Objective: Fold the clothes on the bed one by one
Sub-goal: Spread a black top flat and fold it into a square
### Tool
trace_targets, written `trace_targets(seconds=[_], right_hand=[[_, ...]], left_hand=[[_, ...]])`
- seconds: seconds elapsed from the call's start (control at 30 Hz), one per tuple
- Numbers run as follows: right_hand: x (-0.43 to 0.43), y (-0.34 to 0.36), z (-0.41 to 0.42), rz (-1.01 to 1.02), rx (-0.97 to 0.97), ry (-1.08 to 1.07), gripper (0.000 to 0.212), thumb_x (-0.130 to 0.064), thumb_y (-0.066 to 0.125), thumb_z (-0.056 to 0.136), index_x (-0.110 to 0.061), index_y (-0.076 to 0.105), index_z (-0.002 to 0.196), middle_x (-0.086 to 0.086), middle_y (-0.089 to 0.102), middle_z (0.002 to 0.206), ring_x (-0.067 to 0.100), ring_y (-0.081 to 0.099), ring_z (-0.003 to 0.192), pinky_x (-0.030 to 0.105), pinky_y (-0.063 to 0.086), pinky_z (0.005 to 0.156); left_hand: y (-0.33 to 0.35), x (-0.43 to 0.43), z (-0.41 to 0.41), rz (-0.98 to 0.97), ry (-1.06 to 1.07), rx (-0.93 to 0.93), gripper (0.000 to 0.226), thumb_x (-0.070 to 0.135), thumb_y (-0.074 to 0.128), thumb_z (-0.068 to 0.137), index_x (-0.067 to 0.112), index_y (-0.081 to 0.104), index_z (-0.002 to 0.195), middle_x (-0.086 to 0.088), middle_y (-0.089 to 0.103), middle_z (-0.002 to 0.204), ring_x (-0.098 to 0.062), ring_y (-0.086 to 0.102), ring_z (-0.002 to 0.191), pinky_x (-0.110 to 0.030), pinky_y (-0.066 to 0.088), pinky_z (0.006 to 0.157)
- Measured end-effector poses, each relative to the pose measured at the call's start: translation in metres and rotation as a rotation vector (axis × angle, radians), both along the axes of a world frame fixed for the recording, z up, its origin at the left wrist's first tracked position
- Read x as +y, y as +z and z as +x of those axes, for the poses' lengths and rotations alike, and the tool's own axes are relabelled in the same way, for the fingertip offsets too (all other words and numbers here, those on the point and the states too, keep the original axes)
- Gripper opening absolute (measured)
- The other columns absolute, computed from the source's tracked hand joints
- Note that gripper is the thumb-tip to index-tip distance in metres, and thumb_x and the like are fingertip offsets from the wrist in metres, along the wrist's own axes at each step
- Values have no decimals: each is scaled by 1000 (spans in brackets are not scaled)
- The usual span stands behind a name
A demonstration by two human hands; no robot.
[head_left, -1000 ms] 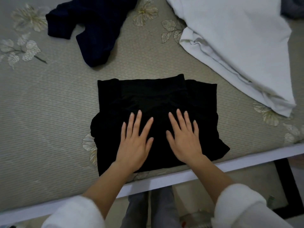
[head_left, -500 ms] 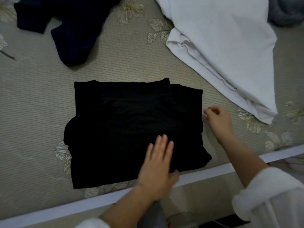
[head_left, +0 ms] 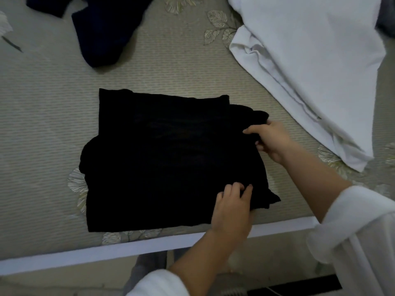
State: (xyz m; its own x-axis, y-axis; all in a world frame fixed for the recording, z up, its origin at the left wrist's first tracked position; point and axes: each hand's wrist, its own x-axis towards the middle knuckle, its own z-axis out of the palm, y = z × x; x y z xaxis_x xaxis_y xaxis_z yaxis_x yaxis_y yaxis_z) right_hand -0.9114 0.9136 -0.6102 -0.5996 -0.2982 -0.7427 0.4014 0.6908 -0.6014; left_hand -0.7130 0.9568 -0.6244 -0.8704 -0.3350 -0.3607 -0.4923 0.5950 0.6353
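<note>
A black garment (head_left: 166, 159), partly folded into a rough rectangle, lies on the bed near its front edge. My right hand (head_left: 270, 141) grips the garment's right edge, which is lifted and bunched slightly. My left hand (head_left: 233, 207) sits at the garment's lower right corner with curled fingers pinching the cloth there. A white garment (head_left: 310, 67) lies spread out at the upper right. A dark navy garment (head_left: 102, 28) lies crumpled at the upper left.
The bed (head_left: 53, 99) has a beige woven mat with leaf prints. Its white front rail (head_left: 106, 251) runs across the bottom. Below the rail I see my legs and the floor. A grey cloth (head_left: 386, 22) shows at the top right corner.
My right hand went from beside the black garment to gripping its right edge. My left hand slid to the lower right corner and curled onto the cloth.
</note>
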Motion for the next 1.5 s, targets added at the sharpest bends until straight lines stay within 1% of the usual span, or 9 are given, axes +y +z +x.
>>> trace_targets(seconds=[0.23,0.5,0.63,0.73,0.9,1.03,1.23,1.37,1.5], right_hand=[[-60,51,25,-159,-112,58,7,-8,62,81,-13,60,85,0,58,67,7,55,50,17,42,43],[-170,64,132,-246,20,354,8,-11,65,80,-10,60,74,5,59,67,15,58,59,22,46,47],[-187,46,178,-278,-53,571,42,-15,63,88,-7,54,129,9,69,104,19,68,94,31,57,77],[-174,31,181,-226,115,618,43,-18,62,88,-15,53,131,2,69,96,15,67,93,26,55,79],[-142,14,160,-136,478,580,17,-11,57,88,-18,65,101,3,68,86,13,64,77,25,53,73],[-132,11,156,-141,723,498,24,-15,56,88,-19,63,110,-10,60,97,-2,54,82,9,38,71],[-138,8,155,-257,365,583,32,-5,57,90,-18,66,118,-3,64,120,5,58,110,9,46,89],[-127,17,148,-346,491,130,28,1,56,85,-26,66,82,-6,68,86,3,64,82,15,49,74],[-101,9,154,-251,488,120,22,0,56,87,-20,63,84,-4,64,79,4,59,71,12,48,64]], left_hand=[[44,-70,70,728,671,339,32,11,61,83,37,65,102,14,70,93,-2,65,87,-22,54,73],[50,-134,177,758,1131,365,42,-7,72,68,31,73,85,5,74,83,-7,69,81,-13,51,67],[34,-142,214,783,1249,185,36,-6,66,79,27,69,93,7,74,85,-7,69,81,-13,51,62],[23,-147,223,831,1268,49,22,6,65,83,21,66,98,5,74,86,-12,70,83,-16,51,64],[23,-151,211,465,1090,36,35,44,71,79,32,53,106,22,63,94,11,60,84,-4,44,61],[24,-159,208,355,1087,117,14,37,64,87,23,64,87,6,69,74,-11,66,70,-31,55,65],[9,-180,229,283,1008,-152,14,24,64,87,20,64,73,4,65,66,-12,61,66,-24,39,57],[17,-205,210,231,1095,44,19,28,64,81,34,59,98,15,63,84,6,58,75,-16,40,62],[8,-245,156,90,972,160,49,38,61,87,31,44,133,9,53,109,-6,49,103,-27,40,92]])
